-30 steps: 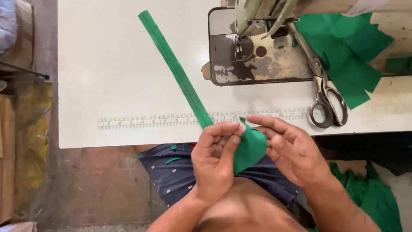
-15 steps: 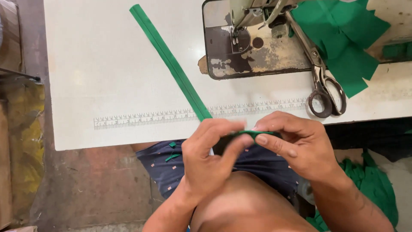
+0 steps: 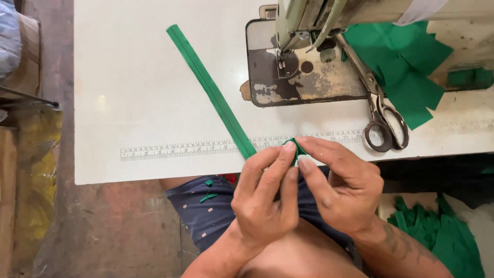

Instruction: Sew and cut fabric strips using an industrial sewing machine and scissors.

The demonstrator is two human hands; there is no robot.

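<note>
A long green zipper strip [image 3: 211, 90] lies diagonally across the white table [image 3: 128, 92], running from the upper left down to my hands at the front edge. My left hand [image 3: 265, 201] and my right hand [image 3: 339, 185] meet fingertip to fingertip over its near end. Both pinch a small folded green fabric piece [image 3: 295, 146] at the strip's end. Most of that piece is hidden by my fingers.
A sewing machine [image 3: 303, 46] stands at the back on a worn metal plate. Scissors [image 3: 383, 118] lie to its right beside cut green fabric pieces [image 3: 406, 67]. A ruler scale [image 3: 175, 150] is marked along the table's front. More green scraps [image 3: 442, 237] lie at lower right.
My hands have moved up to the table's edge and folded the green piece down small between my fingertips. The view has shifted a little.
</note>
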